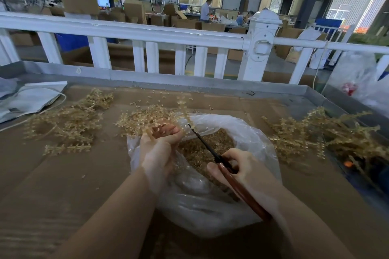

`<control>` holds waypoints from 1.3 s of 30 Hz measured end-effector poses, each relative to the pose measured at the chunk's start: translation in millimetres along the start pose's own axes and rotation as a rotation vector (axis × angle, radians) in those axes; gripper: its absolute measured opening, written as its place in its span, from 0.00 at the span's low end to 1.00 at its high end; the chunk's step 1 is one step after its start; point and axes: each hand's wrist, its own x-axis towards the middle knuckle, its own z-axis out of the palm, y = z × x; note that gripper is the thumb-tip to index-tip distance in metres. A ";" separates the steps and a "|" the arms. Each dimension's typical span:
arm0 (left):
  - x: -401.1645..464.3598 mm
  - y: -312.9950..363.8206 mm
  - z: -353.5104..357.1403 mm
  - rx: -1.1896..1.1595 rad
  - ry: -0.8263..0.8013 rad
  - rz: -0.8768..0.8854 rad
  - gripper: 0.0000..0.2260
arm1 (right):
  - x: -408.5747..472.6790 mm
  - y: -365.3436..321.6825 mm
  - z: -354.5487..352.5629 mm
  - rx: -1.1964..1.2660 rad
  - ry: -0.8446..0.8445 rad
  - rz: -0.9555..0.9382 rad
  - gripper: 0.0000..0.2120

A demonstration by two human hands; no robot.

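Hands [160, 149] above cardboard-topped factory table [63, 174].

No legible text anywhere. Small sticker [78, 71] on the table rim [147, 79], 10 o'clock: marks too small to read. Monitor [103, 2] far back, 11 o'clock: screen lit, content blurred. White sack [319, 59] behind the rail, 2 o'clock: faint blue print, unreadable.
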 end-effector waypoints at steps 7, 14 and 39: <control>5.9 3.2 2.0 -0.112 0.117 -0.029 0.23 | -8.1 -4.7 -2.3 -0.034 -0.041 -0.004 0.15; 3.0 0.4 5.3 -0.111 0.145 -0.037 0.19 | -9.3 -8.5 1.0 -0.090 -0.036 0.003 0.14; -14.6 -0.8 1.0 0.070 -0.049 -0.014 0.10 | -4.6 -5.8 5.1 0.031 -0.045 0.043 0.12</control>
